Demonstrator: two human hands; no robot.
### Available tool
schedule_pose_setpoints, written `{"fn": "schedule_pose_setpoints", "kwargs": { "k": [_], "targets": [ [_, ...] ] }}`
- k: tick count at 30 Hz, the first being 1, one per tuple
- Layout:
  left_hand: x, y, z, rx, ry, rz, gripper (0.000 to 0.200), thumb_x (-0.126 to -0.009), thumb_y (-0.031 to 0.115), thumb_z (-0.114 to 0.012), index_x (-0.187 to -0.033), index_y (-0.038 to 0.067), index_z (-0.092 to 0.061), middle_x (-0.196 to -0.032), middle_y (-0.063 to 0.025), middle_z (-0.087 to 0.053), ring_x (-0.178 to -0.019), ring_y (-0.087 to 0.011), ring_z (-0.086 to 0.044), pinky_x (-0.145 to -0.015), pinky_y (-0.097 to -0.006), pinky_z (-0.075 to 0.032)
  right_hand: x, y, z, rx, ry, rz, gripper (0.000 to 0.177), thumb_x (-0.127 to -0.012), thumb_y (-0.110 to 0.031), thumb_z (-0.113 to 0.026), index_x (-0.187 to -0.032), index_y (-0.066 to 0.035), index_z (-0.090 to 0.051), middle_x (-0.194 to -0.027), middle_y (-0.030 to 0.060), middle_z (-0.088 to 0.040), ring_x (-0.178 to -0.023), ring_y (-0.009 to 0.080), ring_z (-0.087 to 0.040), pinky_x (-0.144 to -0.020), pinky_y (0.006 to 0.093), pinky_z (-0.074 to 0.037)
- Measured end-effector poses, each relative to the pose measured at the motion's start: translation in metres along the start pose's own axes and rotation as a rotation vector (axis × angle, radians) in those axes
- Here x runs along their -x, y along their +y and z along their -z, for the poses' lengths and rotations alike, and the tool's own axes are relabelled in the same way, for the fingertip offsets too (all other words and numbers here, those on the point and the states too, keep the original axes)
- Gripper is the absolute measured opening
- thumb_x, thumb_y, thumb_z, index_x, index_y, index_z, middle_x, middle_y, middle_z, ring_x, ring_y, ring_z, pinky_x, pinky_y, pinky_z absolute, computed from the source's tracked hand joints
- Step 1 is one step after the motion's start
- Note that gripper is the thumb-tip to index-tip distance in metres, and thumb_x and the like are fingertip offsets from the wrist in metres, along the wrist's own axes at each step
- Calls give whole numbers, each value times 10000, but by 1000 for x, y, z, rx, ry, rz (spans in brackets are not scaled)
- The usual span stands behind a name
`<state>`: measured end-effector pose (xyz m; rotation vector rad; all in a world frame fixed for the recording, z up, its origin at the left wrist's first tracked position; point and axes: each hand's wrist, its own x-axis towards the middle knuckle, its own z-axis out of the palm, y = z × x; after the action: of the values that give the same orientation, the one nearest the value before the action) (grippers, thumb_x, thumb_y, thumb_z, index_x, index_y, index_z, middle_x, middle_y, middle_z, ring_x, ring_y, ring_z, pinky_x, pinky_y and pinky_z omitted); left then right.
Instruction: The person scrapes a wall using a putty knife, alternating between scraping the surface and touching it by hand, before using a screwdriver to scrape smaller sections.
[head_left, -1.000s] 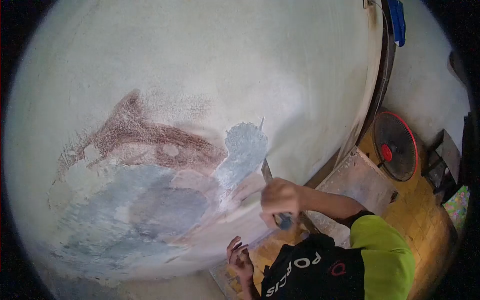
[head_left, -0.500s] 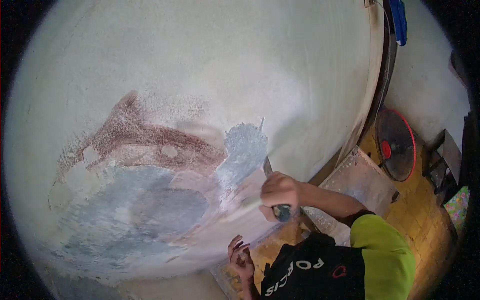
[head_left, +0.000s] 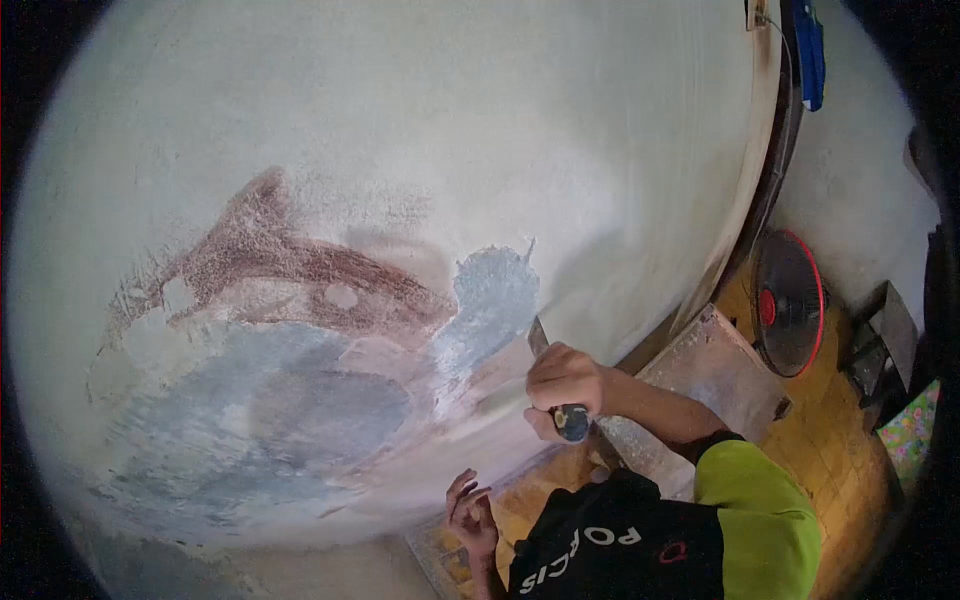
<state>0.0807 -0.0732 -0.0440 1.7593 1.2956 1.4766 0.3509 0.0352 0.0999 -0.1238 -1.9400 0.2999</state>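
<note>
Right hand (head_left: 565,380) clenched round scraper (head_left: 537,337) handle; blade tip against wall (head_left: 400,130) beside grey scraped patch (head_left: 490,290); left hand (head_left: 470,515) lower, loosely curled, holding nothing; fan (head_left: 788,305) on floor, far right.

Yellow tile floor (head_left: 838,445) w/ 1 fan (head_left: 788,303).

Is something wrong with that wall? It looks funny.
Yes. Low down on the pale wall there is a big bare patch. The paint is gone there, and grey and reddish-brown show underneath, with ragged edges. The right hand holds a scraper against the patch's edge.
</note>
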Motion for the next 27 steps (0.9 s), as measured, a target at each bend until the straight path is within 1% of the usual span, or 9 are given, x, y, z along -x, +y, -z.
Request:
{"fn": "schedule_pose_setpoints", "kwargs": {
  "k": [6, 9, 11, 15, 16, 19, 23, 26, 27],
  "targets": [
    [8, 1, 6, -1, 0, 10, 105, -881, -7, -619, -881, 38, -713, -1177, -178, -650, -1148, -331, -608, -875, -424, -540, 15, 11, -2, 35, 5, -80, 196, -768, -162, -748, -705, -102, -572, -623, 18, -553, -520, 212, -584, -482, 347, -431],
    [8, 3, 13, -45, -21, 18, 116, -865, -28, -621, -878, 36, -717, -1180, -176, -649, -1145, -325, -611, -877, -423, -540, 2, -3, -4, 96, 57, 8, 285, -715, 59, -646, -580, -90, -443, -535, 49, -410, -437, 236, -504, -398, 378, -350],
    [2, 5, 7, -53, -10, 25, 115, -858, -30, -625, -876, 35, -718, -1177, -175, -651, -1143, -321, -613, -881, -421, -539, 15, 8, -5, 178, -138, -91, 304, -703, 61, -642, -575, -85, -409, -532, 59, -382, -428, 239, -482, -394, 373, -339],
    [1, 5, 3, -14, 23, 58, 119, -858, -34, -620, -882, 31, -717, -1184, -176, -649, -1143, -321, -615, -891, -417, -536, -3, 2, -5, 113, 67, -94, 327, -701, 73, -617, -562, -95, -374, -526, 52, -356, -420, 229, -474, -391, 372, -340],
    [2, 5, 2, 5, 20, 61, 118, -859, -32, -620, -883, 30, -717, -1186, -176, -649, -1143, -323, -615, -892, -417, -536, 4, -4, -1, 185, -29, -119, 182, -775, -128, -681, -686, -70, -534, -622, 66, -532, -523, 219, -555, -512, 356, -439],
    [1, 2, 1, 43, 13, 35, 113, -863, -25, -622, -895, 29, -715, -1186, -175, -650, -1144, -328, -616, -891, -421, -534, 9, -19, 3, 166, -101, -3, 161, -773, -129, -668, -667, -102, -550, -590, 58, -526, -521, 222, -557, -550, 362, -455],
    [3, 4, 6, -14, -13, 33, 94, -872, -3, -622, -891, 31, -707, -1188, -177, -650, -1139, -323, -617, -889, -423, -532, 42, 32, 1, 354, 19, -470, 128, -688, -231, -712, -658, -199, -592, -634, -22, -564, -613, 224, -614, -565, 359, -462],
    [14, -26, 3, 167, 9, 137, 107, -876, -9, -609, -881, 36, -706, -1194, -170, -643, -1125, -307, -623, -891, -419, -529, 33, -2, 11, 274, -283, -160, 267, -688, -80, -740, -600, -123, -491, -562, 41, -478, -497, 241, -550, -481, 357, -404],
    [13, -19, 0, 112, -4, 128, 115, -876, -15, -605, -880, 38, -706, -1194, -170, -642, -1126, -308, -622, -892, -418, -528, 16, -16, 6, 88, -66, 6, 312, -687, -60, -746, -589, -103, -453, -553, 52, -444, -482, 234, -531, -465, 359, -392]
  ]
}}
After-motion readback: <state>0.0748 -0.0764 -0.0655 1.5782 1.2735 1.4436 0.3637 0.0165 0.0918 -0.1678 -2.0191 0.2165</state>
